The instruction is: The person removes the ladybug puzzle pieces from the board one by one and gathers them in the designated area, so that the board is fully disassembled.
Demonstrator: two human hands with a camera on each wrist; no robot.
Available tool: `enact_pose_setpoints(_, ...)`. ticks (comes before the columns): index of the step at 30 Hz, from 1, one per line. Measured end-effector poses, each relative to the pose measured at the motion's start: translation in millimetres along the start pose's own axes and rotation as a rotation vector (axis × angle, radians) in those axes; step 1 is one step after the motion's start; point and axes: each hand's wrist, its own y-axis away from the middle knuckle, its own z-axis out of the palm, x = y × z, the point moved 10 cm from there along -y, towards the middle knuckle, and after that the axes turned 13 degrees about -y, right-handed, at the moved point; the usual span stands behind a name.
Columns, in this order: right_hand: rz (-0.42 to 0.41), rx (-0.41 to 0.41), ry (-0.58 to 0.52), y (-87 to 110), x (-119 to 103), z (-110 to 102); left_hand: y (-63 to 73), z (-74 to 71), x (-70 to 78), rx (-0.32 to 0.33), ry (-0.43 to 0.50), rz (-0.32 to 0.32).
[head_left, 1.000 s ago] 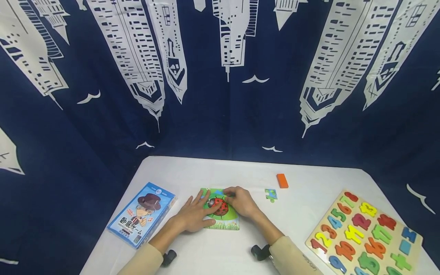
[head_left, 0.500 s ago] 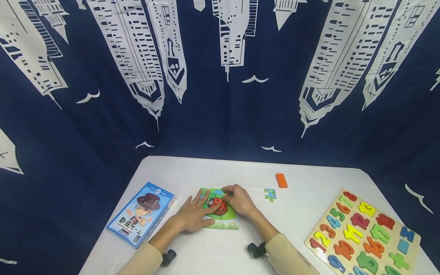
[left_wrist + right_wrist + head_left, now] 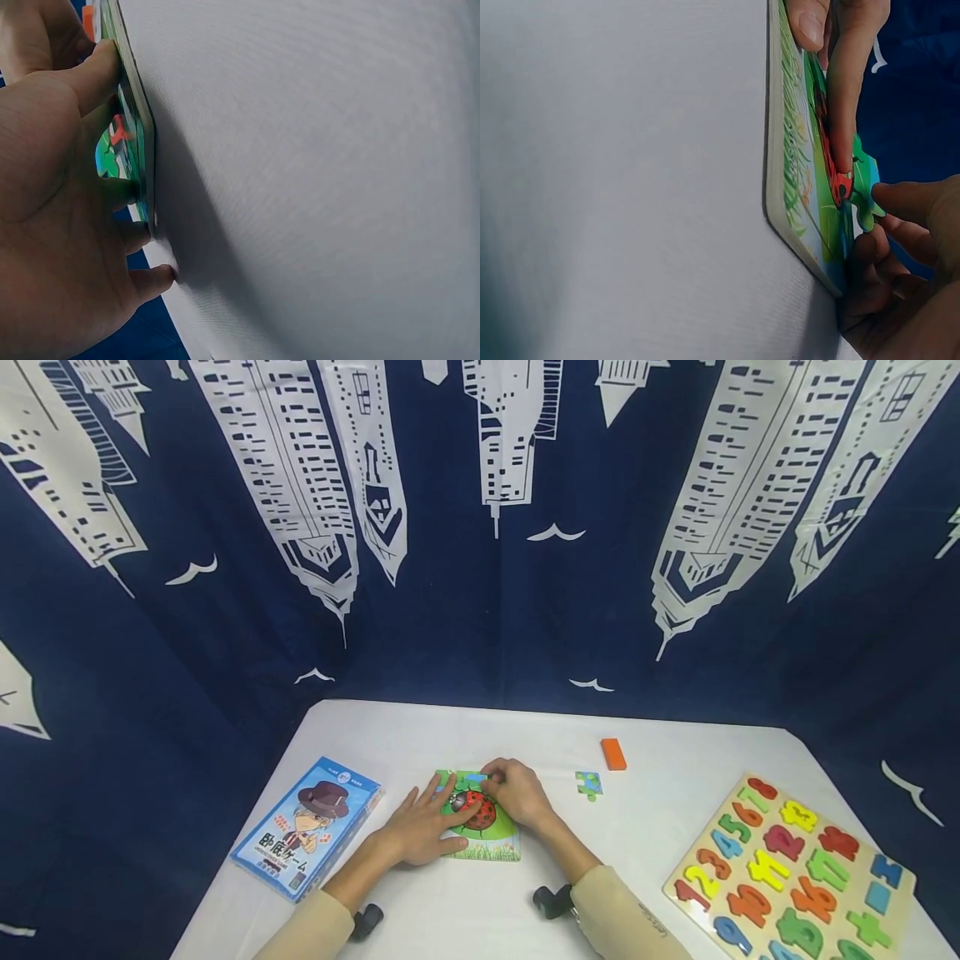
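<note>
A square ladybug jigsaw puzzle (image 3: 491,850) with a grassy lower edge lies on the table between my hands. My left hand (image 3: 423,828) rests on its left part, fingers spread, with the index fingertip on the red ladybug (image 3: 838,184). At the puzzle's upper right, my right hand (image 3: 521,795) pinches a green and blue puzzle piece (image 3: 865,184) between thumb and fingers. That piece stands tilted up from the puzzle in the right wrist view, while in the head view the fingers mostly hide it. The left wrist view shows the left fingers (image 3: 154,279) along the puzzle's edge.
Right of my right hand lies a loose puzzle piece (image 3: 588,783), with an orange block (image 3: 613,754) behind it. A blue game box (image 3: 307,827) lies at the left. A wooden number board (image 3: 902,910) fills the table's right side.
My right hand has shifted slightly left and up along the puzzle's upper right, still pinching the piece. The left hand stays in place on the puzzle.
</note>
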Motion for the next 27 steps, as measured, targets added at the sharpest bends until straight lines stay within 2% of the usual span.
enact_pose_setpoints(27, 0.001, 0.015, -0.048, -1.4, 1.0, 0.8, -1.0, 1.3, -1.4, -0.012, 0.009, -0.007)
